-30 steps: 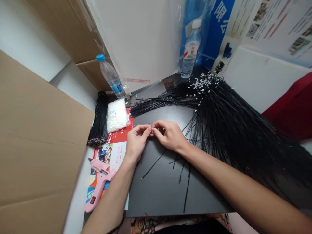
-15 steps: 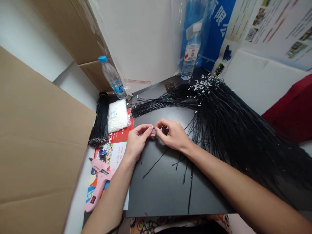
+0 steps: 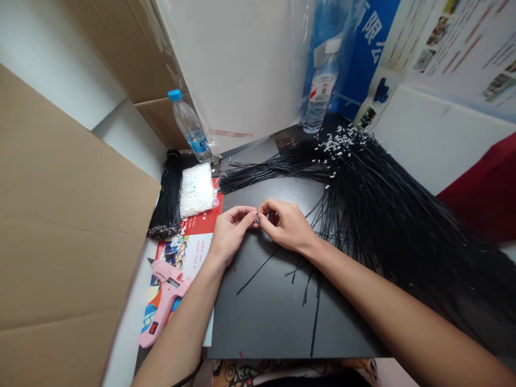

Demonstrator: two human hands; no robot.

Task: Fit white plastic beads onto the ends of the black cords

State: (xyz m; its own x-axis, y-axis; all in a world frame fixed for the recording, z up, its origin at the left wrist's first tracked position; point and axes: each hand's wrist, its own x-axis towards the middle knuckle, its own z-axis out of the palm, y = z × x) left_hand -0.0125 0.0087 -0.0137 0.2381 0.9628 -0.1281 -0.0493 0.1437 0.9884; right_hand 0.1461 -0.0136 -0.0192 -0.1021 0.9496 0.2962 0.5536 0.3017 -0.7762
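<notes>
Over the middle of the dark table, my left hand (image 3: pixel 230 234) and my right hand (image 3: pixel 288 226) meet fingertip to fingertip. The left thumb and forefinger pinch a small white connector, mostly hidden by the fingers. My right hand is closed in a pinch on a thin black wire, hardly visible between the fingertips. Just right of that hand spreads a large pile of black wires (image 3: pixel 371 204), many tipped with small white connectors (image 3: pixel 342 141). One loose wire (image 3: pixel 256 276) slants across the table below my hands.
Left of my hands are a bag of white pieces (image 3: pixel 196 191), a bundle of black wires (image 3: pixel 171 193) and a pink glue gun (image 3: pixel 163 301) on a printed sheet (image 3: pixel 203 244). Behind stand two water bottles (image 3: pixel 191 129). Another wire bundle (image 3: pixel 266 171) lies beyond my hands. Cardboard (image 3: pixel 72 215) rises at left.
My fingertips have come closer together, closing the small gap where the wire showed. The view has shifted slightly; the surrounding things stay where they were.
</notes>
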